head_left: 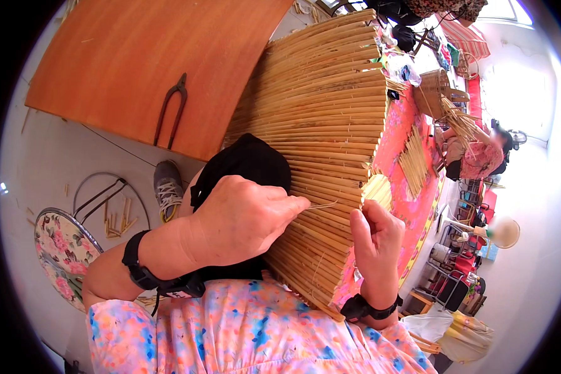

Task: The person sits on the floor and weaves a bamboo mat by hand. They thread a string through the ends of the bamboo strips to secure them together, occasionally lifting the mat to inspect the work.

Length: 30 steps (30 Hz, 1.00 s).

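A large mat of thin yellow-brown reed stalks (318, 106), laid side by side, slopes from my lap away past the orange tabletop. Over its near part my left hand (240, 215) pinches a thin pale strand (324, 205) between thumb and forefinger, its free end pointing right. My right hand (378, 243) is closed at the mat's right edge, thumb up and fingers curled. What lies inside those curled fingers is hidden. A black cloth (249, 159) covers my knee beneath the left hand.
Dark pincers (179, 103) lie on the orange tabletop (124, 62). A flowered stool (62, 243) and cut stalk pieces (119, 218) are on the floor at left. Right of the mat, a pink-red surface (402, 215) carries a stalk bundle (413, 162) and a wicker basket (431, 93); another person (480, 156) sits beyond.
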Available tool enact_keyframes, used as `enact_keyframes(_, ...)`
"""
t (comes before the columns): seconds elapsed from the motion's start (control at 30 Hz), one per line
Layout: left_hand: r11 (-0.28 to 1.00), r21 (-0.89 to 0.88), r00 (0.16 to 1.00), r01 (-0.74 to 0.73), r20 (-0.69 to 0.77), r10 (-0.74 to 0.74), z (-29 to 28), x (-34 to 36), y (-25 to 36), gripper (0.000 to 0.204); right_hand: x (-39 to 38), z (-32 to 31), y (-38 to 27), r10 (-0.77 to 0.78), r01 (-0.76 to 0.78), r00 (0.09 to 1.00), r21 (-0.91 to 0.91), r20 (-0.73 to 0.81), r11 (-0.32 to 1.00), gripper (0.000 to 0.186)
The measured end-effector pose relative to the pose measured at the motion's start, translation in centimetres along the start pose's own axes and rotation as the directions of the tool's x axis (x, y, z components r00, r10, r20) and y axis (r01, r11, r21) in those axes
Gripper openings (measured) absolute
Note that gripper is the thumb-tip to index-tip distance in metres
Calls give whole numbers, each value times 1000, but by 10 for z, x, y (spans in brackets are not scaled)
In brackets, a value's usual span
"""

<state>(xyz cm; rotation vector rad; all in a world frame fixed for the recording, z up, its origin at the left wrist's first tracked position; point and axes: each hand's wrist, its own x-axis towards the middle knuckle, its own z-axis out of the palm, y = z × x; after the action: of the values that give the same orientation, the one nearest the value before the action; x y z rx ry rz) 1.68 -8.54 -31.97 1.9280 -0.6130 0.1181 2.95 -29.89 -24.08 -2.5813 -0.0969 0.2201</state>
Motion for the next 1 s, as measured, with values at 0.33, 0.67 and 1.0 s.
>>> enact_keyframes(0.33, 921, -344, 924, 182, -260, -280, -15, 2, 1, 18, 3, -3, -12, -438, 352, 873, -345, -215, 870, 28)
enact_keyframes(0.67, 865, -471, 522, -174, -789, -324, -104, -22, 23, 29, 1, 15, -47, -418, 662, 745, -508, 519, 551, 53)
enact_keyframes(1.0, 929, -369, 508, 3, -800, -319, -150, -64, 8, 28, -21, -7, -32, -540, 773, 614, -301, 576, 558, 34)
